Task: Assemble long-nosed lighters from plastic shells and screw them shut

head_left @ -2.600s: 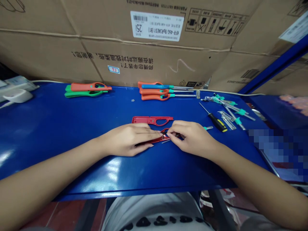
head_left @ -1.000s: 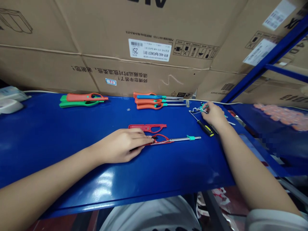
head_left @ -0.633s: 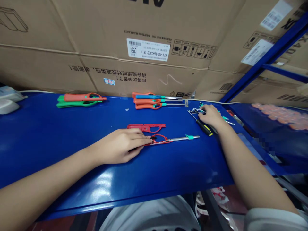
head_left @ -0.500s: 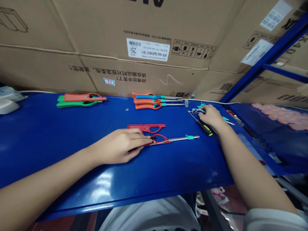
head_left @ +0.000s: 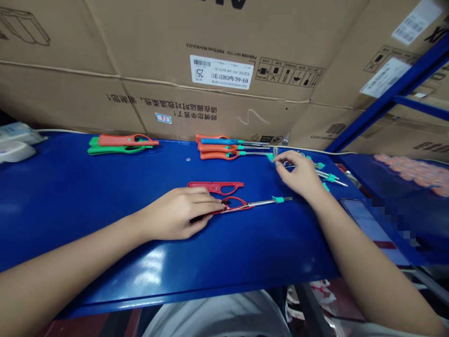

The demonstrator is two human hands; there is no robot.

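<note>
My left hand (head_left: 178,213) lies closed over a red plastic lighter body (head_left: 233,204), gripping its lower end. The body has a metal nozzle with a teal collar (head_left: 278,200) pointing right. Just above my left fingers, apart from them, lies an empty red lighter shell (head_left: 215,187). My right hand (head_left: 298,174) is over the far right of the blue bench, above a heap of teal-collared metal nozzles (head_left: 328,177). A teal piece (head_left: 270,157) shows at its fingertips. Whether those fingers hold it, I cannot tell.
Orange and green lighters (head_left: 122,143) and a row of orange lighters with nozzles (head_left: 220,148) lie along the bench's back edge against cardboard cartons (head_left: 210,93). A white object (head_left: 14,151) sits far left. A blue shelf frame (head_left: 386,98) stands right.
My right hand has moved left, off the spot where the yellow-and-black screwdriver lay, and that screwdriver no longer shows. My left hand and the red lighter body have stayed put.
</note>
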